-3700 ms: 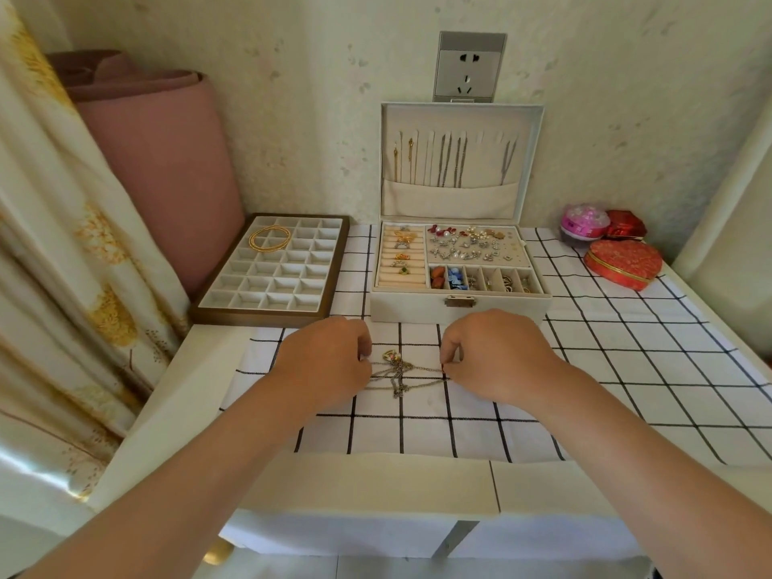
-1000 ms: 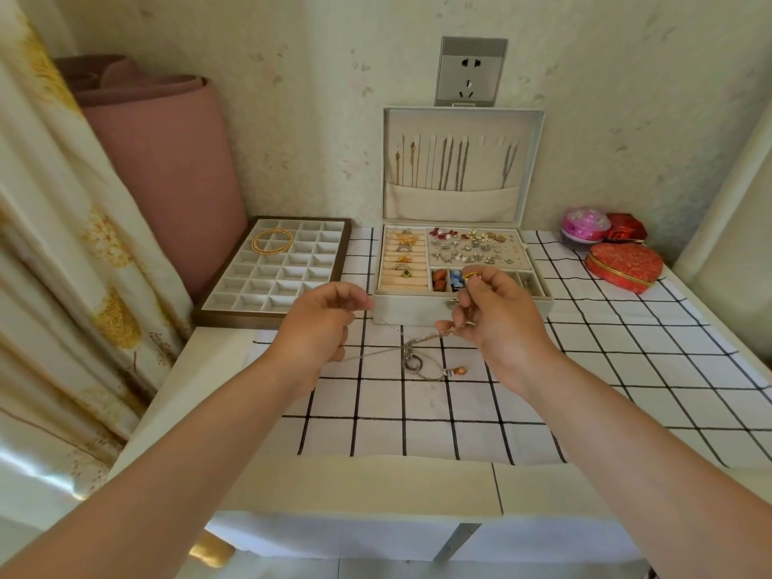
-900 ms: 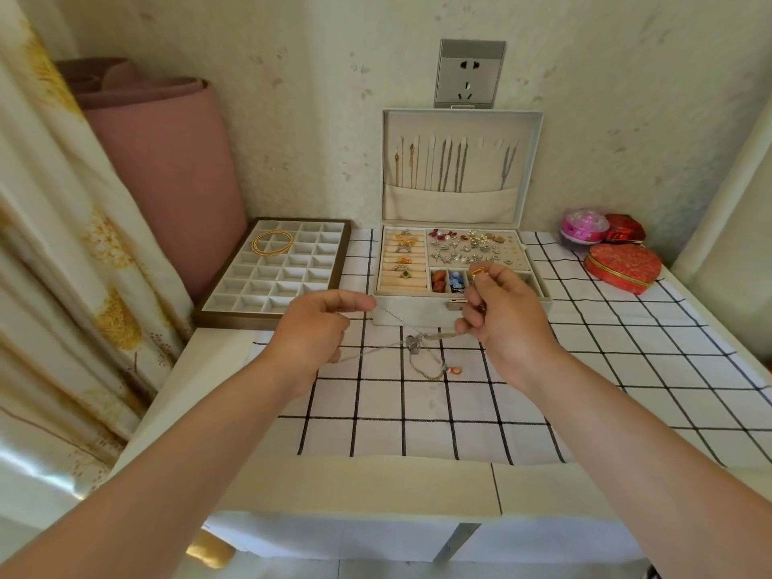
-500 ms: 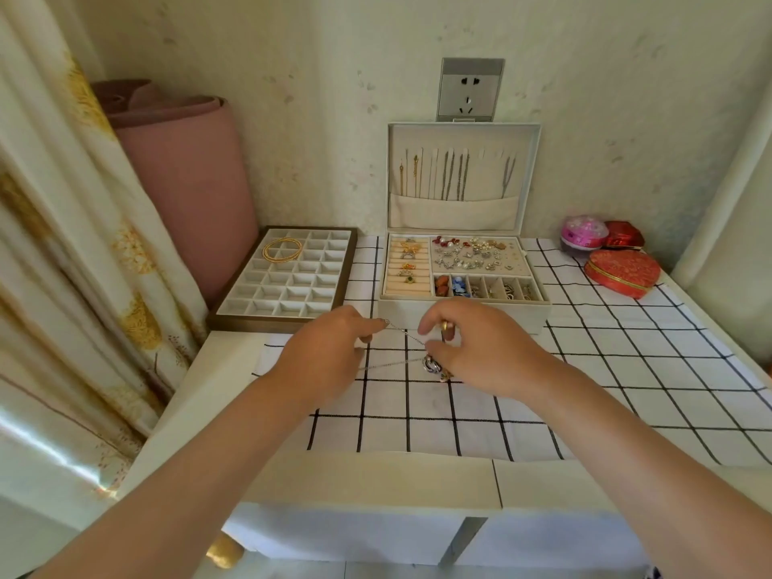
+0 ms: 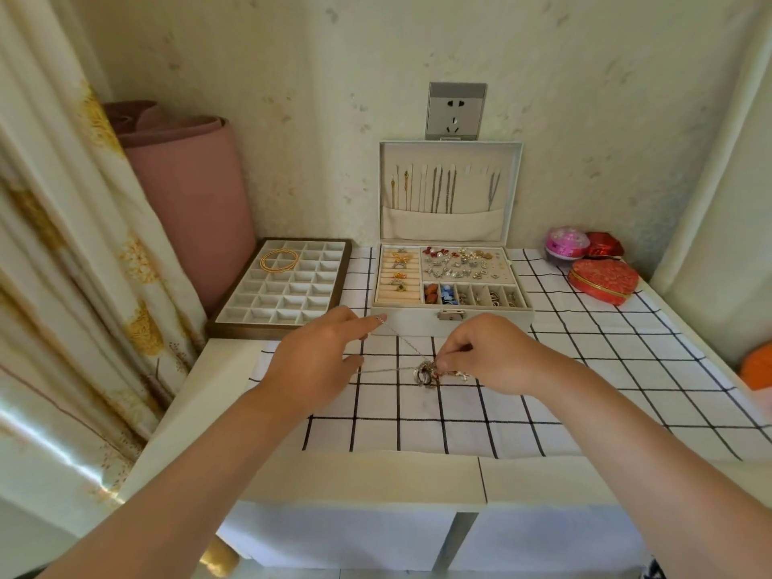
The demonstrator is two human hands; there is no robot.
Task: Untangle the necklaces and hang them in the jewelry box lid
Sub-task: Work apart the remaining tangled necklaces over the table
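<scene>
Head view: the tangled necklaces (image 5: 426, 371) sat low over the checked cloth (image 5: 585, 369), just near of the jewelry box (image 5: 453, 317). The left hand (image 5: 317, 361) held thin chain strands at its fingertips. The right hand (image 5: 488, 357), fingers curled, pinched the knot. The lid (image 5: 451, 227) stood upright, chains hanging inside.

White table (image 5: 217, 382) under checked cloth (image 5: 605, 369), compartment tray (image 5: 250, 331) at left

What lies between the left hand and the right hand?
In the head view, thin chain strands run from the left hand to a knot of pendants at the right hand, over the checked cloth.
</scene>
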